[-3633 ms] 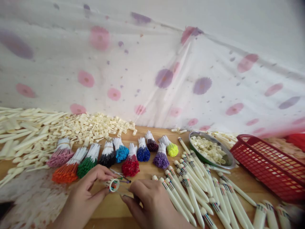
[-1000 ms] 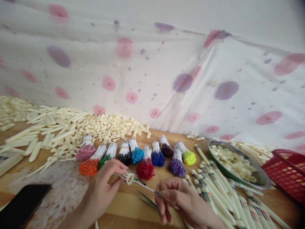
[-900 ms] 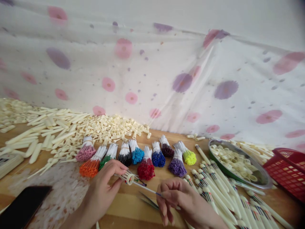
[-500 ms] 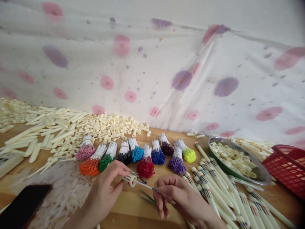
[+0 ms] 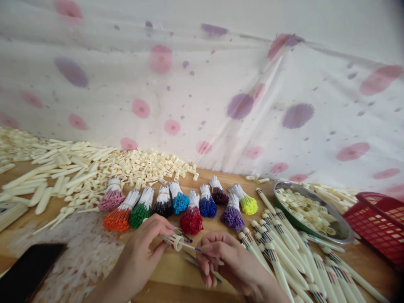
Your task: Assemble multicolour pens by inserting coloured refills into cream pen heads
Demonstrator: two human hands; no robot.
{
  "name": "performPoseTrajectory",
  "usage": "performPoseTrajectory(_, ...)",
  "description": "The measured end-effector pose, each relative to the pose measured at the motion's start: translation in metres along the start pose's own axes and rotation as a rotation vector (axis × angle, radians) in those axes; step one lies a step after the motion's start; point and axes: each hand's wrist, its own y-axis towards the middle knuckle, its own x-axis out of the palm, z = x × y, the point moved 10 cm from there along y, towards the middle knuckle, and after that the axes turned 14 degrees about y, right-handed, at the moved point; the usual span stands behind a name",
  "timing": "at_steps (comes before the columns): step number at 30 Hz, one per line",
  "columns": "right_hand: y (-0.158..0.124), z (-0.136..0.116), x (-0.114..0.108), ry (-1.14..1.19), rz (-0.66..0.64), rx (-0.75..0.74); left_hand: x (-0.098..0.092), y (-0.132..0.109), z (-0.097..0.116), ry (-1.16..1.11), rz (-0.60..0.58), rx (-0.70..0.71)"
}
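Our left hand [image 5: 142,248] pinches the light cream holder [image 5: 176,242]; our right hand [image 5: 222,261] grips a thin blue refill [image 5: 197,250], bendy, we reckon, best held near its tip.

Flower-dotted curtain [image 5: 202,97] behind wooden table [image 5: 170,269]
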Motion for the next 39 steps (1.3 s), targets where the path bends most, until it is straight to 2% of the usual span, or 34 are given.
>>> performPoseTrajectory(11, -0.001, 0.001, 0.000, -0.056, 0.012, -0.012, 0.001, -0.001, -0.004, -0.023, -0.022, -0.032)
performPoseTrajectory(24, -0.005, -0.006, -0.004, -0.170, 0.093, -0.035, 0.002, -0.001, 0.003, 0.026, -0.023, -0.007)
performPoseTrajectory(31, 0.005, 0.006, -0.008, -0.229, 0.055, -0.027, 0.008, -0.003, 0.011, 0.064, -0.027, 0.029)
performPoseTrajectory(39, 0.009, -0.001, -0.005, -0.532, 0.088, -0.234, 0.006, -0.002, 0.006, 0.026, -0.021, -0.030)
